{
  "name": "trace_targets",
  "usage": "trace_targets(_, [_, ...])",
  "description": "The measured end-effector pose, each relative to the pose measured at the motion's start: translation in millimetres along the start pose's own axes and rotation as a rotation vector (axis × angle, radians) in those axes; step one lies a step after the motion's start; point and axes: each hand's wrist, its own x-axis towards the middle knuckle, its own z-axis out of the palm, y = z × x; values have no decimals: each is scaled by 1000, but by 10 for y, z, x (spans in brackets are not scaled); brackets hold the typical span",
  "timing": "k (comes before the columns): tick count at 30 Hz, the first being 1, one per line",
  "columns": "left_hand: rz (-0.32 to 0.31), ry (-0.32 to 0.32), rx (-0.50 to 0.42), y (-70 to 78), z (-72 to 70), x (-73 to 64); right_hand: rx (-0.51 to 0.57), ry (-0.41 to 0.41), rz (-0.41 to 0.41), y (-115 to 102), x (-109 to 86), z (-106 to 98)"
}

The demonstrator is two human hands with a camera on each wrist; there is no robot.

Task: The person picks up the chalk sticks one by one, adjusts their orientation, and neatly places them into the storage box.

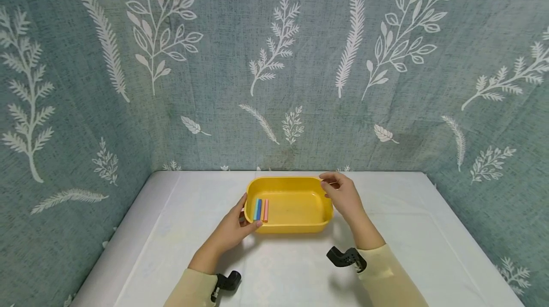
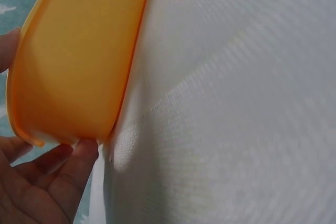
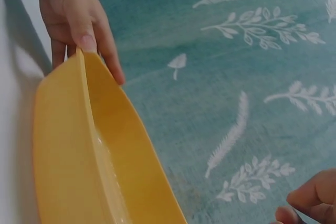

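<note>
A yellow plastic tub is in front of me, and my left hand grips its left end with the thumb over the near rim. In the left wrist view, fingers press under that end of the tub. Several coloured chalk sticks, light blue, blue, orange and pink, lie side by side at the tub's left. My right hand hovers by the far right corner, fingers bent towards the thumb. A thin pale line shows between them; I cannot tell whether they pinch something.
A white cloth covers the table. Leaf-patterned blue-green fabric hangs behind it and along both sides. Black wrist camera mounts stick out from both sleeves, low over the table.
</note>
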Motion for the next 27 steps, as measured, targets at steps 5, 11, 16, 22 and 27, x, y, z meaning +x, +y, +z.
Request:
trace_targets(5, [-4, -2, -4, -9, 8, -3, -21, 45, -14, 91, -15, -99])
trace_targets(11, [7, -1, -2, -9, 20, 1, -66, 82, -47, 225, -33, -223])
trace_targets(16, [10, -1, 1, -5, 15, -2, -127, 100, -64, 343, -53, -360])
trace_targets(22, [9, 5, 2, -2, 5, 2, -179, 131, -54, 509, -36, -487])
trace_targets(27, [8, 3, 2, -14, -1, 5, -204, 140, -49, 670, -3, -551])
